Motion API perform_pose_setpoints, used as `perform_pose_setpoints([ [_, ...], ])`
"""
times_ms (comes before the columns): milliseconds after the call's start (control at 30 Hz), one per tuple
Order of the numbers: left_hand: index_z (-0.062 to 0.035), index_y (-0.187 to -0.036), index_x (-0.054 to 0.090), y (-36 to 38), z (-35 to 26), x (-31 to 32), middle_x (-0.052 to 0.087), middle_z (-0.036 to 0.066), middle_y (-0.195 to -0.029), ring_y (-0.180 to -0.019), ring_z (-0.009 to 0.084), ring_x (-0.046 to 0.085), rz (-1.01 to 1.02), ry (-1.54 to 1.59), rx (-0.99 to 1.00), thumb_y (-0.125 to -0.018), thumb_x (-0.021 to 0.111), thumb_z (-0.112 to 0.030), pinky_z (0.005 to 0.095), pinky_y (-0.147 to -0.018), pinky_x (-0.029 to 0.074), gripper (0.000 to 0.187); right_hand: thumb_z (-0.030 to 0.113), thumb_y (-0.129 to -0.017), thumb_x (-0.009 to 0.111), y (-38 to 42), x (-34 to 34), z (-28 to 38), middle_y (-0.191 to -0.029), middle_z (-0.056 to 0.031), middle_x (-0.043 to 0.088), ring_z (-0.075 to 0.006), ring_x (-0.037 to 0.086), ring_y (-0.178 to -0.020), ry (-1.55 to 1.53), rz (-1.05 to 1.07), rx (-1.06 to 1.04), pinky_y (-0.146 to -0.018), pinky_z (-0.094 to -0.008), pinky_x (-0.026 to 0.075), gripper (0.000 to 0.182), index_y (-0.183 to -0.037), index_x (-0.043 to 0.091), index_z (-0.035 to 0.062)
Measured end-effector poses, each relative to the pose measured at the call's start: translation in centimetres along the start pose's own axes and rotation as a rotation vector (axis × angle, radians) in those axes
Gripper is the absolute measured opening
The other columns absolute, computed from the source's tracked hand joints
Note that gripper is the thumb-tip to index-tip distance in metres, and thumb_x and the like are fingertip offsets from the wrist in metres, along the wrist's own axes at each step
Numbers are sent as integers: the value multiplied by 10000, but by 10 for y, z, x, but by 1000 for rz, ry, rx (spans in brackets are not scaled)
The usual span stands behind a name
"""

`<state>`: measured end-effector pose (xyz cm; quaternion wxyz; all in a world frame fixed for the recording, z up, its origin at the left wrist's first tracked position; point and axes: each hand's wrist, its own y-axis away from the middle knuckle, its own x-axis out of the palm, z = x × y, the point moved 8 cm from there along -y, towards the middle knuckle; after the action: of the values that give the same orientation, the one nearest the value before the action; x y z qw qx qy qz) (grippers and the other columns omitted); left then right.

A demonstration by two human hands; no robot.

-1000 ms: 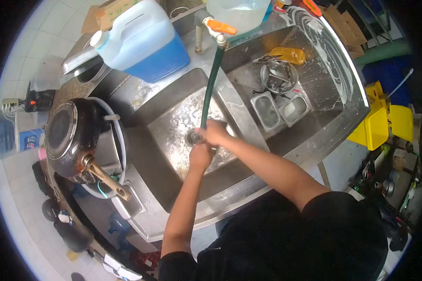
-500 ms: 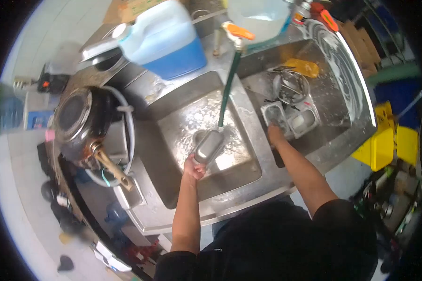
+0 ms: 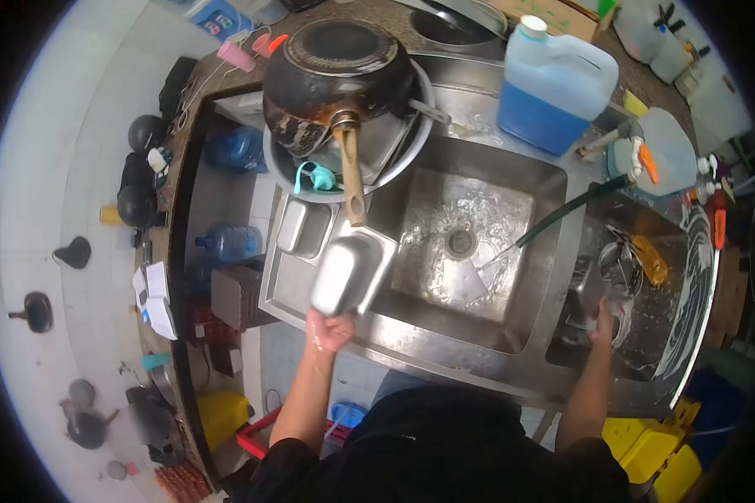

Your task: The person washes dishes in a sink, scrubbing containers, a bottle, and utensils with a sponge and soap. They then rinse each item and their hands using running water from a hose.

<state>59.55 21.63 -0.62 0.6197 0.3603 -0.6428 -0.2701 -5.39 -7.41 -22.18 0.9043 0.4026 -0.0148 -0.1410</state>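
My left hand [image 3: 331, 330] is closed on the near end of a shiny rectangular metal pan [image 3: 344, 272], tilted over the drainboard [image 3: 287, 285] left of the sink. A smaller metal pan [image 3: 305, 228] lies on that board just behind it. Down in the right basin [image 3: 637, 352], my right hand [image 3: 601, 324] grips the edge of another metal pan [image 3: 585, 289], its fingers partly hidden. Near that hand are a round metal bowl [image 3: 619, 264] with utensils and a yellow-orange object [image 3: 650, 261]. Water runs from a dark green hose [image 3: 575, 211] into the middle basin [image 3: 512, 331].
A large bowl [image 3: 270, 159] behind the drainboard holds dishes under an upturned blackened pan [image 3: 335, 84], whose wooden handle [image 3: 354, 180] points toward me. A jug of blue liquid [image 3: 554, 96] stands behind the middle basin. Yellow bins [image 3: 646, 444] stand at lower right.
My left hand has carried its metal pan from the middle basin leftward over the drainboard. The view has swung left. My right hand stays in the right basin, where a metal pan is now raised and tilted.
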Motion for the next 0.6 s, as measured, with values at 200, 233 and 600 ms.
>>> perform_pose_setpoints([
  [200,-79,-842,492,3,-140,-36,337,-39,-522,-418,77,317,98,66,266,-960,449,-287,234,-402,261,243,375,-1031,531,-32,-5,26,-1286,-113,638,-284,637,-1141,-441,246,-155,-994,-456,518,444,-1320,577,41],
  [233,-43,-967,556,4,-152,-26,329,-42,-525,-422,66,321,146,45,250,-948,433,-246,228,-396,261,238,369,-1030,526,-28,-2,37,-1303,-117,631,-291,631,-1155,-478,260,-175,-1006,-464,515,448,-1331,572,41],
  [600,-114,-962,590,-52,-211,-27,531,14,-777,-497,56,401,-44,102,234,-1087,344,-165,164,-396,390,281,129,-996,436,121,193,101,-1168,-135,677,-263,701,-985,-322,726,-173,-893,-408,593,346,-1280,582,-5],
])
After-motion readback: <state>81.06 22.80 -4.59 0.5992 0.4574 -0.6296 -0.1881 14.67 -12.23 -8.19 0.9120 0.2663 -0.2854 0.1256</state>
